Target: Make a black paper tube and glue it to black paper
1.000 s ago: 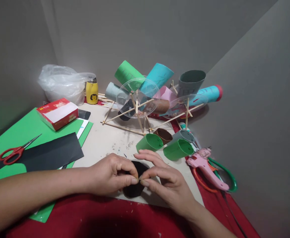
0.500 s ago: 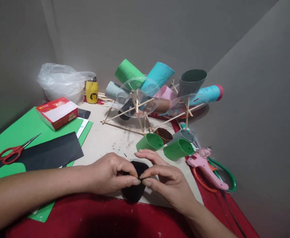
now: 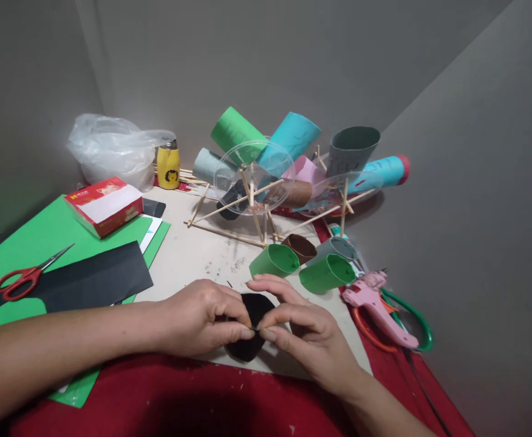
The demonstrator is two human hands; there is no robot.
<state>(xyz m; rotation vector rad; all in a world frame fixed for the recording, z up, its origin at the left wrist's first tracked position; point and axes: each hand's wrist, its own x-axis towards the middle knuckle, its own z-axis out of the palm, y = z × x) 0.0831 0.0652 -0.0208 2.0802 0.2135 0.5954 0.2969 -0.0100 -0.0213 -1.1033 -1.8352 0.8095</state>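
Note:
Low in the middle of the head view, a black paper tube [image 3: 246, 348] is held over the pale board. My left hand [image 3: 209, 321] pinches its near rim between thumb and forefinger. Right beside those fingertips, my right hand [image 3: 305, 331] pinches the same rim, its other fingers raised over the tube's opening. Just beyond my hands stand two green paper cups [image 3: 323, 276], a brown paper cup [image 3: 305, 249] and a grey paper cup [image 3: 339, 247].
A stick-and-plastic-disc wheel [image 3: 251, 188] carrying coloured paper tubes stands behind. To the right lie a pink glue gun [image 3: 382, 309] and a green-handled tool [image 3: 423, 321]. Red-handled scissors [image 3: 27, 279], black paper [image 3: 97, 276], a red box [image 3: 106, 206] and a plastic bag [image 3: 111, 149] are left.
The black tube has tilted slightly, its lower end rising a little. Both hands keep their pinch in almost the same spot.

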